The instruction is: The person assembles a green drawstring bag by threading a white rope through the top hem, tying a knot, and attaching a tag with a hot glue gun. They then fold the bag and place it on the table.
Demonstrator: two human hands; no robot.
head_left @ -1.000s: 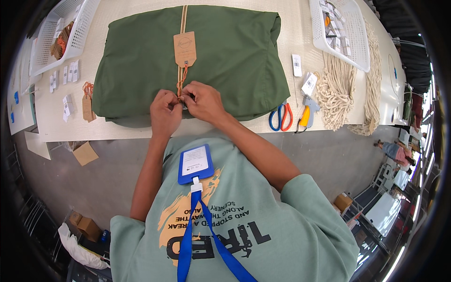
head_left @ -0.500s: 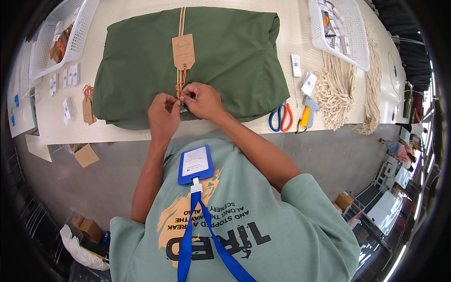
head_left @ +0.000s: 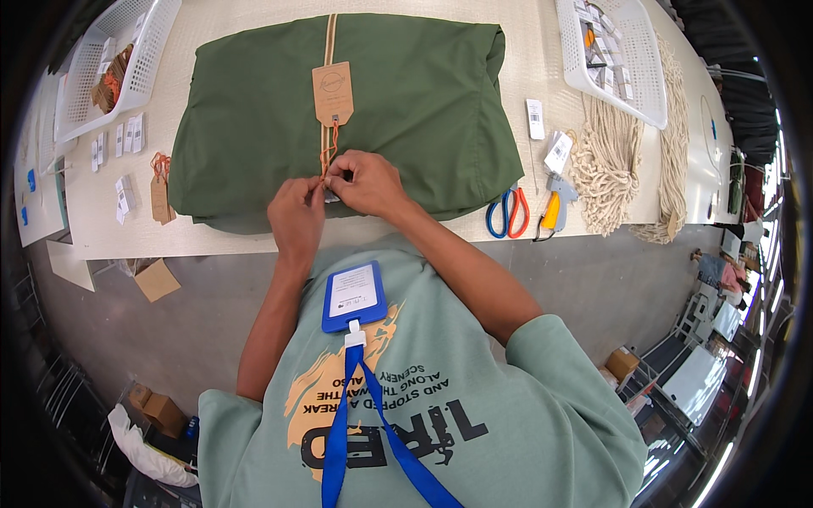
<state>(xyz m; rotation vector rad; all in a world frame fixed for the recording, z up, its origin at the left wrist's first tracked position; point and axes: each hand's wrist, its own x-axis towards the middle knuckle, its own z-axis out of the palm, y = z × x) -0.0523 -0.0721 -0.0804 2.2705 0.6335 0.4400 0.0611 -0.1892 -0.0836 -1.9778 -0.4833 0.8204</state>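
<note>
Up top, white basket (head_left: 652, 80) of tags, another basket (head_left: 140, 59) left

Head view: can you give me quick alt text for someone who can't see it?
Both hands, left hand and right hand, pinch an orange cord hanging from a brown tag on a folded green fabric bundle on a table. Scissors, a tagging gun and rope lie to the right.

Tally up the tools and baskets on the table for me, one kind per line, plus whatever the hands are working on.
Green folded bundle: 1
Brown hang tag on the bundle: 1
Scissors: 1
Yellow tagging gun: 1
White baskets: 2
Total: 6
The left hand and right hand pinch the orange string.
</note>
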